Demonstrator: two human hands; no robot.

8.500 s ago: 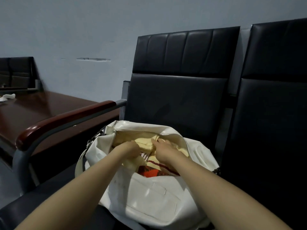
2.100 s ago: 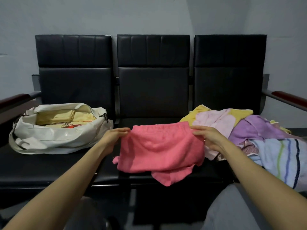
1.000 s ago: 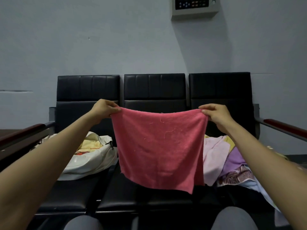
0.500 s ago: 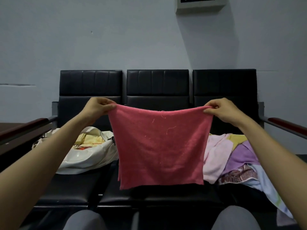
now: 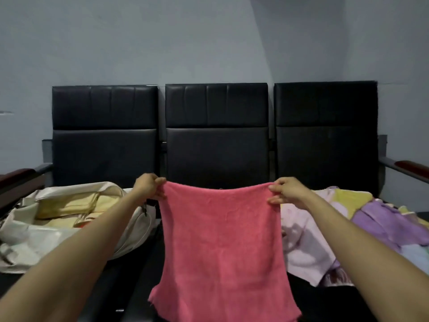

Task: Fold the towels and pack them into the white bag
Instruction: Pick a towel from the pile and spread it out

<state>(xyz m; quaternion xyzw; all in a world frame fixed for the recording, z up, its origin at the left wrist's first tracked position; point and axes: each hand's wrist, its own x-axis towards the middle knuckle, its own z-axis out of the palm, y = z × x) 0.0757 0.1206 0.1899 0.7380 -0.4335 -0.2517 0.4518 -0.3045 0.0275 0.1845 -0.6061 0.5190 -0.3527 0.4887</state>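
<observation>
Bag sits open on the left seat, yellow towels already inside. Left hand pinches the pink towel's top left corner and right hand pinches the top right, fingers curled on the cloth. The towel hangs flat over the middle seat. It has dropped lower than half a second ago and is still spread, so the first fold looks next. Two seconds ago it was bunched. The pile on the right seat is still unfolded.

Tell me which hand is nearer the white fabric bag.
Left. The left hand is right beside the white fabric bag; the right hand is across the pink towel.
</observation>
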